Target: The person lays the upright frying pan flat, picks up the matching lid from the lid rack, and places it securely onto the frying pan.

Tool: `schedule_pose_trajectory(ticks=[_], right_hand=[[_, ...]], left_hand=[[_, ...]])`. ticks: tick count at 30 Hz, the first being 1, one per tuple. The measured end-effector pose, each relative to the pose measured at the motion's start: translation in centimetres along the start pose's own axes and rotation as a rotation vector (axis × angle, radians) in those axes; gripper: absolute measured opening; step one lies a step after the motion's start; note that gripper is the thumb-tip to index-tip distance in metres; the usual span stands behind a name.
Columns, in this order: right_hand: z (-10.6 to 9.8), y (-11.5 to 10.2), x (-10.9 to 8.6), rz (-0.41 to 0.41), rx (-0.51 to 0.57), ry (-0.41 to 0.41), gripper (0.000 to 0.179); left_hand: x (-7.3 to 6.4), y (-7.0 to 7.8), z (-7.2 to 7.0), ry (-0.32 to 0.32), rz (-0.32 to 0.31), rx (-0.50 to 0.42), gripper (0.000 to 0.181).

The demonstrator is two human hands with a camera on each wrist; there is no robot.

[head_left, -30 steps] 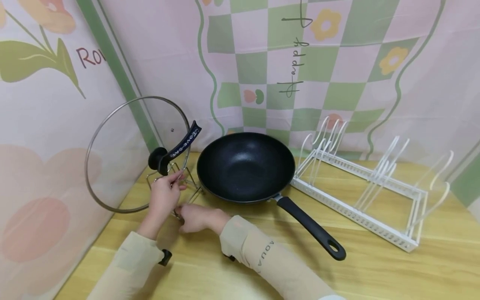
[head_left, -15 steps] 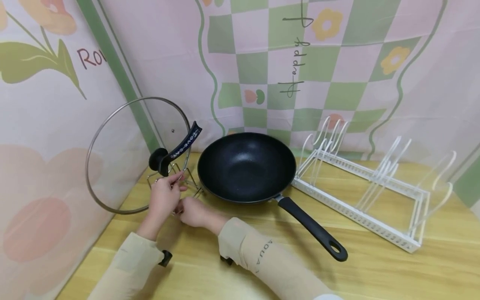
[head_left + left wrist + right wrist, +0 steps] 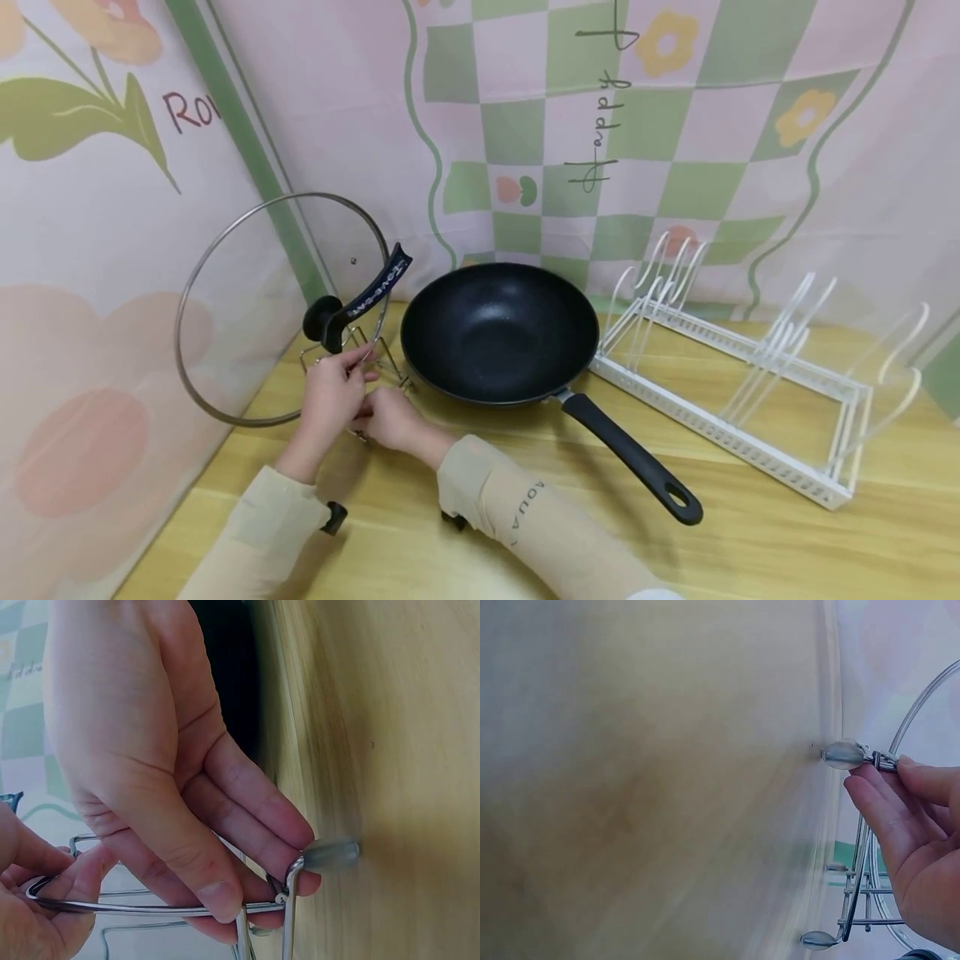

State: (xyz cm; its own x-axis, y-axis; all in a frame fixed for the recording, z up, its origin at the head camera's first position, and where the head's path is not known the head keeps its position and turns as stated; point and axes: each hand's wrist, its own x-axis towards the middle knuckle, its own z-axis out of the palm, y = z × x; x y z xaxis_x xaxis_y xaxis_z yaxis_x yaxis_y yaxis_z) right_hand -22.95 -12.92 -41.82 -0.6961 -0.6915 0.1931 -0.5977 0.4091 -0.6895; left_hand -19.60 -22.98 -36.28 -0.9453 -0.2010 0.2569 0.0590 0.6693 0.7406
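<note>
A small metal wire rack (image 3: 406, 384) stands on the table at the left, largely covered by both hands in the head view. Leaning upright in it is a round glass lid (image 3: 324, 320) with a metal rim and a black handle. My left hand (image 3: 333, 393) pinches the rack's upper wire loop, close below the lid's handle. Just to its right, my right hand (image 3: 392, 419) pinches a low joint of the rack; in the right wrist view its thumb and fingers (image 3: 900, 814) hold the wire beside a clear rubber foot (image 3: 844, 755).
A black wok (image 3: 498, 333) sits right of the rack, its handle (image 3: 633, 458) pointing to the front right. Farther right stands a white rack (image 3: 720, 429) with upright curved prongs. Patterned cloth walls (image 3: 517, 133) rise behind and at the left of the wooden table (image 3: 420, 542).
My right hand has shifted slightly up toward the left hand, its fingers curling closer on the rack. The left hand and lid keep their place; the head view has shifted a little.
</note>
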Motion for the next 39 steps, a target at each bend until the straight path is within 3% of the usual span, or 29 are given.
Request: schedule_pose_trajectory(ticks=[6,24,32,39], right_hand=[[0.0,0.1,-0.2,0.013,0.038,-0.022,0.009],[-0.5,0.0,-1.1,-0.031,-0.015,-0.021,0.014],[-0.7,-0.2,-1.5,-0.027,0.028,-0.039,0.027],[-1.0,-0.3,-1.9,-0.093,-0.03,-0.015,0.029]], left_hand=[[-0.4,0.2,-0.1,-0.004,-0.002,0.004,0.036],[-0.9,0.5,0.4,-0.009,0.04,0.006,0.037],[-1.4,0.4,0.7,0.054,0.089,0.059,0.037],[-1.8,0.7,0.9,0.084,0.125,0.101,0.04]])
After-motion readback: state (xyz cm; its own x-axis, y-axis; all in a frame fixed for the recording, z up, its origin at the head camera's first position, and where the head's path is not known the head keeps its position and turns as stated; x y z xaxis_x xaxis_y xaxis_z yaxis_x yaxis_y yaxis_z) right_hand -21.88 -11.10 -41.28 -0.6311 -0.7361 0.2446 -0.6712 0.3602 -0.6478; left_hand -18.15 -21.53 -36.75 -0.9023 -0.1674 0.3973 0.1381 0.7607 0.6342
